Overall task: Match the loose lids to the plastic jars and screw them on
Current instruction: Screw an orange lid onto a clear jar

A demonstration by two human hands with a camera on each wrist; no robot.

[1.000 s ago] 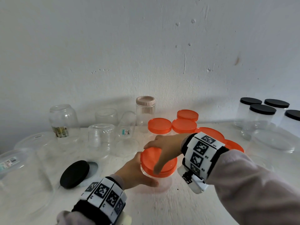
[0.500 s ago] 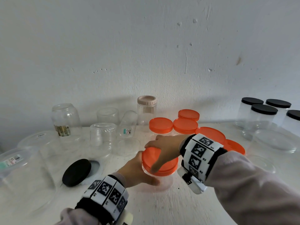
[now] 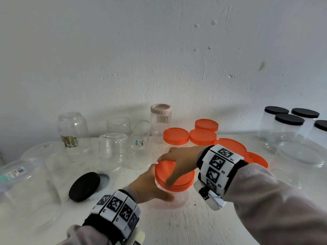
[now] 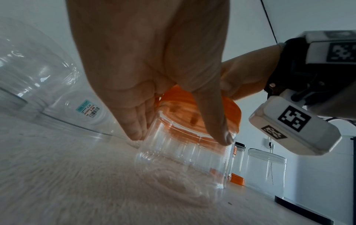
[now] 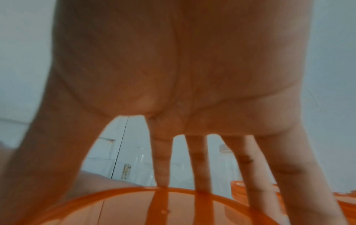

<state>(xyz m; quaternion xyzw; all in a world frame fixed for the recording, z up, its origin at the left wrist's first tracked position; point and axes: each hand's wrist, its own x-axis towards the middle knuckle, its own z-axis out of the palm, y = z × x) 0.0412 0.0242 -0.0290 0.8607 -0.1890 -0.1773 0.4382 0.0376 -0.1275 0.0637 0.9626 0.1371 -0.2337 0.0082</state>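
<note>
Clear plastic jar (image 3: 174, 197) upright on the white counter (image 3: 185, 225), near the front edge, just ahead of both wrists. Left hand (image 3: 150, 186) wrapped round the jar wall below the lid, fingers on the far side and thumb on the near side, as the left wrist view confirms. Right hand (image 3: 178, 161) spread over the orange lid (image 3: 177, 179) from above, fingertips (image 5: 163, 181) curled down onto the rim in a claw-like grip; lid seated on the jar mouth and apparently level, thread engagement not visible.

Judged step: screwing this lid on, jar braced against the turn.

Behind, four more orange-lidded jars (image 3: 176, 137) clustered close to the right wrist; four black-lidded jars (image 3: 289, 121) far right; one beige-lidded jar (image 3: 161, 117) at the wall; several open or inverted clear jars (image 3: 113, 147) to the left; one loose black lid (image 3: 85, 186) leaning on a clear lid at left.

Possible failures from here:
- Cross-threading, if the lid is pressed down on one side while turning.
- Jar spinning with the lid, since the smooth clear wall offers little friction to a loose hold.
- Thin wall flexing under a hard squeeze, ovalising the mouth and jamming the thread.
- Neighbouring orange-lidded jars knocked by the right wrist band during the twist.
</note>
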